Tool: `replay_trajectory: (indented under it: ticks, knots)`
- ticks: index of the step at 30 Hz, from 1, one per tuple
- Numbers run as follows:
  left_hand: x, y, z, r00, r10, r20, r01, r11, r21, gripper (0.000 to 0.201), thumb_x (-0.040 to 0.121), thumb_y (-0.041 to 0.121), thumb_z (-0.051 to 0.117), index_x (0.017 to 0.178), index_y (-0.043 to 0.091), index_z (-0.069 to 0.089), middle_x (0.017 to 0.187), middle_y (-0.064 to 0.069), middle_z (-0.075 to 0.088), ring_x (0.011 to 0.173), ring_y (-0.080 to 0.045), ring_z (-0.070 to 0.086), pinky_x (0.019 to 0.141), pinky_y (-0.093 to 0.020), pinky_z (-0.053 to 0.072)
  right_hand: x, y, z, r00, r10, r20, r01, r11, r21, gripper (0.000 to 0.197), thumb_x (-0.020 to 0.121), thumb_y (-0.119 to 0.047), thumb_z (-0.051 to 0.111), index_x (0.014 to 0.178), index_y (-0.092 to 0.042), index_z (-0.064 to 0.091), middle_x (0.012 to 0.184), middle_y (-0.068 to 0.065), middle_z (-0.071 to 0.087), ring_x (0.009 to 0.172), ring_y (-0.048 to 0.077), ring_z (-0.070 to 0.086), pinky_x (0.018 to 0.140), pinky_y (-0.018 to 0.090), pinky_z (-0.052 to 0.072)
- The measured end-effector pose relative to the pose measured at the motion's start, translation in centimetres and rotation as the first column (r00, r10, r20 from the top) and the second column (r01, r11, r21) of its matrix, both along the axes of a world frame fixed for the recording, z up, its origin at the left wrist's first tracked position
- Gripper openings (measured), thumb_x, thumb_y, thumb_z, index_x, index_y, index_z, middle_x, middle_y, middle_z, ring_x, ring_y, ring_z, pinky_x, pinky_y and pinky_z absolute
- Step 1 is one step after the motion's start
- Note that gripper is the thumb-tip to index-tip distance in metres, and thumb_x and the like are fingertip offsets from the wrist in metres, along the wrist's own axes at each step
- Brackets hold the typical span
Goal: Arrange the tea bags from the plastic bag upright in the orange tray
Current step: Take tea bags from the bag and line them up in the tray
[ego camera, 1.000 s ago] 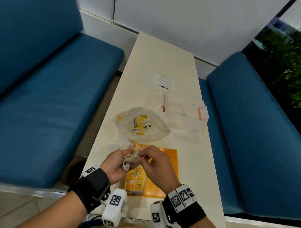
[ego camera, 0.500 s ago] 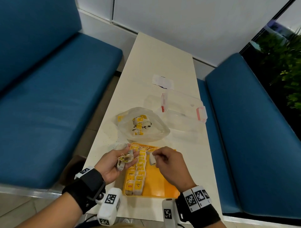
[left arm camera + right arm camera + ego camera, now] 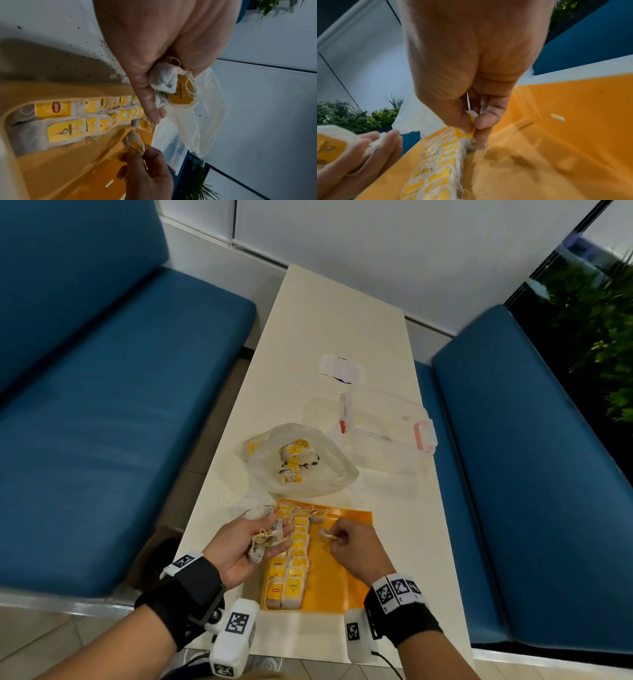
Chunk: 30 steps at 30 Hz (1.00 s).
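Observation:
The orange tray (image 3: 346, 580) lies at the table's near end, with two rows of upright tea bags (image 3: 291, 563) with yellow tags along its left side. My left hand (image 3: 255, 537) hovers at the tray's left edge and cups a bunch of tea bags (image 3: 169, 83) with tangled strings. My right hand (image 3: 337, 539) pinches one tea bag (image 3: 324, 534) by its yellow tag (image 3: 471, 120), low over the tray just right of the rows. The plastic bag (image 3: 301, 463) with several more tea bags lies just beyond the tray.
A clear lidded container (image 3: 387, 426) with pink clasps sits beyond the bag on the right, a small white packet (image 3: 340, 368) farther back. Tea dust (image 3: 89, 62) speckles the white table (image 3: 329, 313). Blue bench seats (image 3: 102, 419) flank the table on both sides.
My hands have parted: the right hand took one tea bag from the left hand's bunch and carried it right and down over the tray. The left hand stays at the tray's left edge.

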State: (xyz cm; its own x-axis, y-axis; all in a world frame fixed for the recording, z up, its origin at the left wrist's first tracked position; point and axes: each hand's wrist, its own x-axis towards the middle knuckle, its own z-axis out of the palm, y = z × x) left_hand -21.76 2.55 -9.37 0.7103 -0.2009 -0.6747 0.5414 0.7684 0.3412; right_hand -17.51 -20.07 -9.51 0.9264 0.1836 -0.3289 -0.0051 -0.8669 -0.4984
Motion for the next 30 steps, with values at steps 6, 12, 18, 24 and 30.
replay_trajectory:
  ticks: [6, 12, 18, 24, 30]
  knots:
    - [-0.1, 0.0, 0.0, 1.000, -0.019, 0.006, 0.019, 1.000, 0.023, 0.029, 0.098, 0.001, 0.055, 0.127, 0.004, 0.058, 0.122, -0.028, 0.067, 0.106, -0.035, 0.071, 0.072, -0.046, 0.064, 1.8, 0.9, -1.4, 0.998, -0.041, -0.049, 0.040, 0.999, -0.019, 0.017, 0.083, -0.015, 0.069, 0.099, -0.016, 0.074, 0.088, -0.006, 0.068, 0.078, 0.006, 0.058, 0.070, 0.016, 0.044]
    - [-0.1, 0.1, -0.1, 0.999, -0.033, 0.019, 0.032, 0.998, 0.050, 0.029, 0.098, 0.001, 0.055, 0.127, 0.005, 0.058, 0.115, -0.025, 0.072, 0.106, -0.035, 0.072, 0.074, -0.047, 0.064, 2.2, 1.5, -1.9, 0.982, -0.184, -0.032, 0.186, 0.977, 0.100, 0.019, 0.088, -0.005, 0.064, 0.100, -0.014, 0.076, 0.102, -0.002, 0.073, 0.094, 0.012, 0.064, 0.089, 0.025, 0.051]
    - [-0.1, 0.1, -0.6, 0.998, -0.048, 0.030, 0.045, 0.997, 0.066, 0.029, 0.098, 0.002, 0.055, 0.126, 0.006, 0.059, 0.111, -0.023, 0.073, 0.107, -0.035, 0.071, 0.084, -0.052, 0.059, 2.2, 1.9, -2.7, 0.931, -0.361, -0.060, 0.365, 0.907, 0.208, 0.014, 0.081, -0.009, 0.074, 0.089, -0.020, 0.074, 0.090, -0.004, 0.071, 0.089, 0.012, 0.065, 0.079, 0.021, 0.049]
    - [0.0, 0.2, -0.8, 0.998, -0.055, 0.034, 0.052, 0.996, 0.078, 0.027, 0.098, 0.001, 0.055, 0.124, 0.007, 0.060, 0.111, -0.023, 0.072, 0.107, -0.036, 0.071, 0.083, -0.053, 0.059, 1.9, 2.5, -3.9, 0.835, -0.546, -0.068, 0.545, 0.805, 0.234, 0.014, 0.080, -0.007, 0.073, 0.090, -0.015, 0.071, 0.084, 0.000, 0.070, 0.085, 0.020, 0.068, 0.071, 0.027, 0.054]
    - [0.0, 0.2, -1.1, 0.998, -0.053, 0.041, 0.050, 0.995, 0.082, 0.029, 0.097, 0.001, 0.056, 0.126, 0.006, 0.059, 0.115, -0.025, 0.071, 0.107, -0.036, 0.071, 0.083, -0.053, 0.059, 1.9, 2.7, -4.2, 0.798, -0.597, -0.085, 0.600, 0.772, 0.207, 0.010, 0.079, -0.016, 0.078, 0.082, -0.017, 0.068, 0.083, -0.001, 0.069, 0.083, 0.018, 0.065, 0.072, 0.027, 0.050]
